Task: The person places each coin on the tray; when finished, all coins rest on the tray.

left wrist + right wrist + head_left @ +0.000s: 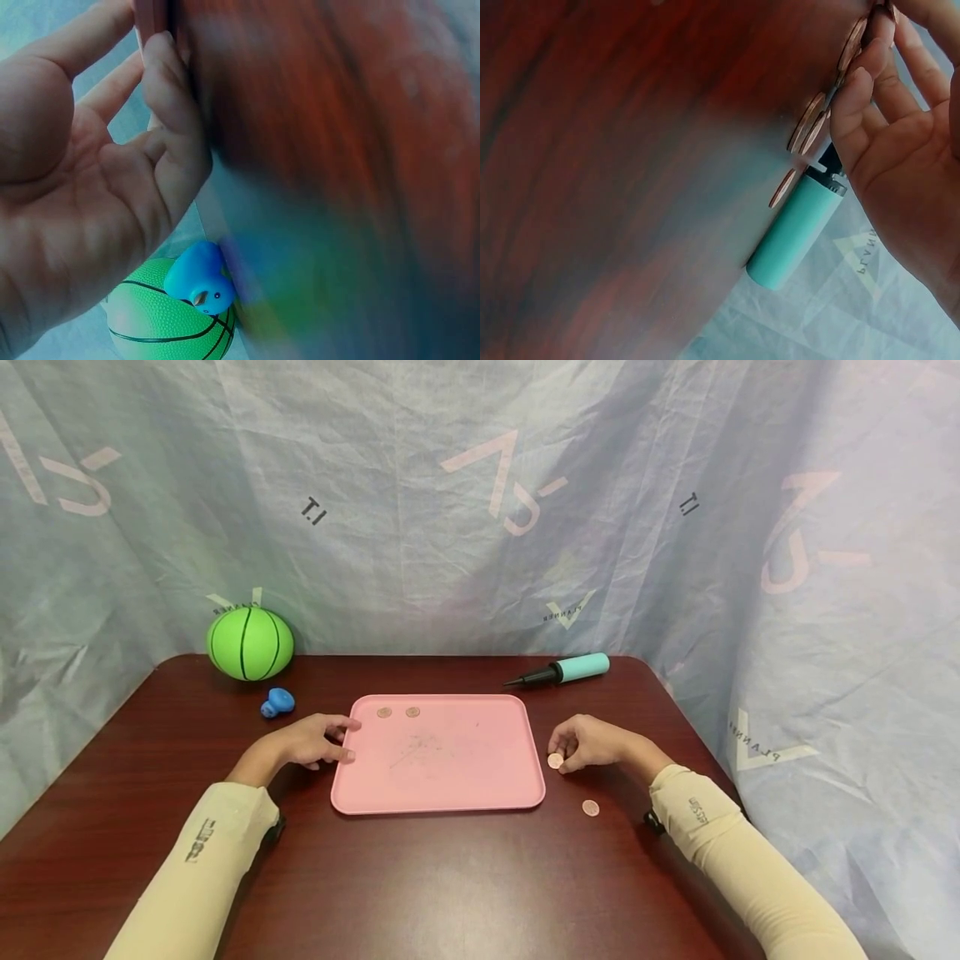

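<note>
A pink tray [442,768] lies on the table with two coins, one coin [384,712] in its far left corner and a second coin [412,712] beside it. My left hand [311,742] is at the tray's left side, thumb and a fingertip touching the rim, fingers loosely bent. Right of the tray, my right hand [592,743] pinches a copper-coloured coin [555,761] low over the table. Another coin [591,808] lies nearer the front. In the right wrist view, several coins show near the fingertips, including a coin [782,188] by the pump; the hand partly hides some.
A teal and black hand pump [581,667] lies at the back right. At the back left are a green ball [251,643] with black lines and a small blue toy bird [201,277]. A pale printed cloth [420,527] hangs behind the dark wooden table [435,885].
</note>
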The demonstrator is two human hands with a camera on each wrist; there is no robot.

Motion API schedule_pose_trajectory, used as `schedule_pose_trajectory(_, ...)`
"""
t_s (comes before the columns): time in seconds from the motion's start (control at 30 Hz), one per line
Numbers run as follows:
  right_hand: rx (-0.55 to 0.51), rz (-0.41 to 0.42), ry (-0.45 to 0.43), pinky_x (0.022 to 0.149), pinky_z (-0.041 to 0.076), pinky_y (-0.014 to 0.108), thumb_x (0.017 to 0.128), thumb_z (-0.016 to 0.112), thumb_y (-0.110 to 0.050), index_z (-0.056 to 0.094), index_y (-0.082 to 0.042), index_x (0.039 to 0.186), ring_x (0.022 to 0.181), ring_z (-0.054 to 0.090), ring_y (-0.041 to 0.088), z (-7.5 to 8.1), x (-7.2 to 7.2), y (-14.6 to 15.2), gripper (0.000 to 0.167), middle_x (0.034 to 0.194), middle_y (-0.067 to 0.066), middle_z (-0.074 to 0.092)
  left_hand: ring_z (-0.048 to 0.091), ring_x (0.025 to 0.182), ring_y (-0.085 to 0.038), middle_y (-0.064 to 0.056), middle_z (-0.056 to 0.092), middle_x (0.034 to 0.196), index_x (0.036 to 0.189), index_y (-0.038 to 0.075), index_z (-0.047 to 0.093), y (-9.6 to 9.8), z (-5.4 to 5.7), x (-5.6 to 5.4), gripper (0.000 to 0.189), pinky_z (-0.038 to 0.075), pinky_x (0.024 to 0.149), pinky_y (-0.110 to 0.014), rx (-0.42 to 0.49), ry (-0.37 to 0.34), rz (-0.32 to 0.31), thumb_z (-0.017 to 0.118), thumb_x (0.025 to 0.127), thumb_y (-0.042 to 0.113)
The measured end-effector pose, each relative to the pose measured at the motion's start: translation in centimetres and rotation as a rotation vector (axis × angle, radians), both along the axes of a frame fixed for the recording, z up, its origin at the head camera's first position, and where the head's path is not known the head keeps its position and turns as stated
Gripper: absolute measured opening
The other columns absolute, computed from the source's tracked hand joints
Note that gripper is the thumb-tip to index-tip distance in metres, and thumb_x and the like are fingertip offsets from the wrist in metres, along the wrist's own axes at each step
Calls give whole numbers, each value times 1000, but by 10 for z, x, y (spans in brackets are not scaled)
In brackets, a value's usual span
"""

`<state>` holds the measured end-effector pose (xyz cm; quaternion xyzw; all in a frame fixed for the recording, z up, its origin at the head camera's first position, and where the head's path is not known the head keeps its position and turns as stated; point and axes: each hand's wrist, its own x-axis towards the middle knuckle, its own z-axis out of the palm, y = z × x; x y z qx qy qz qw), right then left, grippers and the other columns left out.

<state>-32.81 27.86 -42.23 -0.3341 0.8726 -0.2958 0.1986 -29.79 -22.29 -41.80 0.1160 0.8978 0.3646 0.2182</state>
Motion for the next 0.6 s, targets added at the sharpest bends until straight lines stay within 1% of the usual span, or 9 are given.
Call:
schedule_pose_trajectory(0.2, -18, 7, -14, 65, 51, 23, 73, 84, -3, 71, -5, 96, 73, 61, 12, 0, 0, 1, 26, 79, 2, 67, 54, 84, -22, -19, 52, 121, 144, 4, 46, 1, 0, 0, 66, 51, 63, -34, -4, 6, 0, 75, 89, 24)
schedule_pose_trajectory(0.37, -7, 18, 6, 62, 50, 23, 74, 83, -4, 72, -8, 94, 70, 60, 11, 1, 1, 0, 23, 76, -2, 66, 53, 82, -22, -18, 52, 118, 144, 2, 46, 2, 0, 1, 66, 51, 61, -33, -1, 8, -4, 75, 89, 22)
schedule_pose_trajectory(0.6, 29, 2, 19, 58, 49, 23, 76, 83, -7, 73, -12, 92, 66, 59, 10, -1, 0, -1, 20, 74, -5, 65, 53, 78, -21, -17, 52, 114, 144, 2, 46, 2, 0, 0, 66, 50, 61, -33, 3, 10, -7, 75, 88, 21)
